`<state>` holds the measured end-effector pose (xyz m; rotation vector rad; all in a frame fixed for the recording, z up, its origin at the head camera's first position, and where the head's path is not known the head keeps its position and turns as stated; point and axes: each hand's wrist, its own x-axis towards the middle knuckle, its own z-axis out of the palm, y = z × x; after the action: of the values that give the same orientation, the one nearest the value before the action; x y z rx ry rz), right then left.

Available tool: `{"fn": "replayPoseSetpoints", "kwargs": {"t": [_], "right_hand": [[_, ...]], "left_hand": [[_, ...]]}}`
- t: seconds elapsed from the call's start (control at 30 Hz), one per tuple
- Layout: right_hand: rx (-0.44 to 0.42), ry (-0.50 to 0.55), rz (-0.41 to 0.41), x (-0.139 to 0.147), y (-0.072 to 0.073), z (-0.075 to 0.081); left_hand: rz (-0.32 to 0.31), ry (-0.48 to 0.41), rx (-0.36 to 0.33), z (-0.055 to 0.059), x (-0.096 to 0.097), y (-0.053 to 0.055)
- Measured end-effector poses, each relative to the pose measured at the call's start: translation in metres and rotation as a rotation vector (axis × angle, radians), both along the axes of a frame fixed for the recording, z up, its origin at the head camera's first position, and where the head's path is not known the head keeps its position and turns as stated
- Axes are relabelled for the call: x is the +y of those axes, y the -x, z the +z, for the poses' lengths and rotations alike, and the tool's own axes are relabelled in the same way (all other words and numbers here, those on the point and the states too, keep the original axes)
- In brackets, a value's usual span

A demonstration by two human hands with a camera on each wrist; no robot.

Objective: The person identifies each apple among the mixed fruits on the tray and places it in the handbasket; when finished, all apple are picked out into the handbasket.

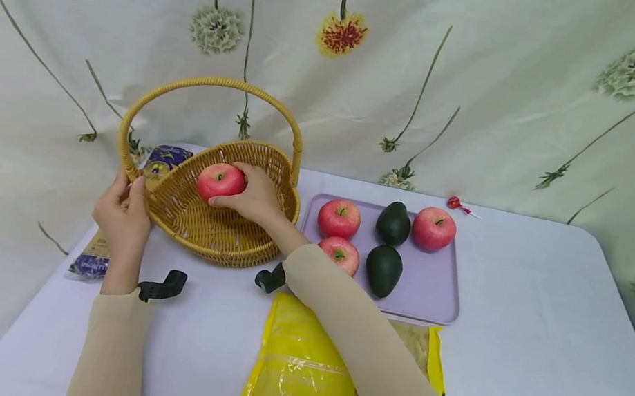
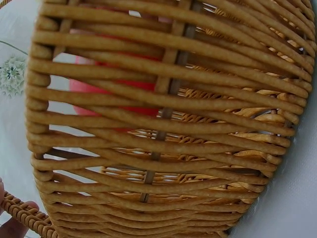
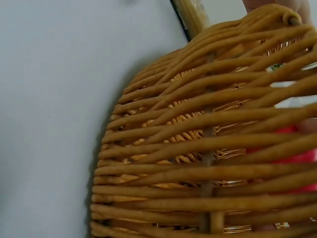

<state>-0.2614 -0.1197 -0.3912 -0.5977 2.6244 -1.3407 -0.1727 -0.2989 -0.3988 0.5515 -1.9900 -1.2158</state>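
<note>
A wicker basket [image 1: 206,225] with a tall arched handle stands on the white table. My right hand [image 1: 251,195] reaches over the basket's near rim and grips a red apple [image 1: 221,181] inside it. My left hand [image 1: 122,211] holds the basket's left rim at the foot of the handle. Both wrist views are filled by the woven basket wall [image 2: 163,129] [image 3: 198,153]. The red apple [image 2: 114,89] [image 3: 292,158] shows through the gaps. A fingertip of my left hand [image 2: 12,225] shows at the rim.
A lilac tray [image 1: 434,294] right of the basket carries three red apples [image 1: 339,218] and two avocados [image 1: 384,270]. A yellow bag [image 1: 296,377] lies near the front edge under my right forearm. A lollipop [image 1: 455,203] lies behind the tray. A dark packet [image 1: 162,161] sits behind the basket.
</note>
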Motion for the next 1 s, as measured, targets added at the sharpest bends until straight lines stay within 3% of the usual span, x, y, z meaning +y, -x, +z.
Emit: {"fn": "replayPoseSetpoints", "kwargs": {"t": [0.33,0.7,1.0], "right_hand": [[-0.026,-0.075,-0.002,-0.0059,0.0024,-0.0021],[-0.015,-0.087,0.021,-0.0059,0.0029,-0.0054],[-0.014,-0.151,0.042,-0.0063,0.0048,-0.0083]], "left_hand": [[-0.008,0.009,0.017,-0.0011,0.0,0.0],[-0.012,0.01,0.037,-0.0015,0.0013,-0.0001],[-0.011,0.01,0.02,-0.0007,0.002,-0.0008]]}}
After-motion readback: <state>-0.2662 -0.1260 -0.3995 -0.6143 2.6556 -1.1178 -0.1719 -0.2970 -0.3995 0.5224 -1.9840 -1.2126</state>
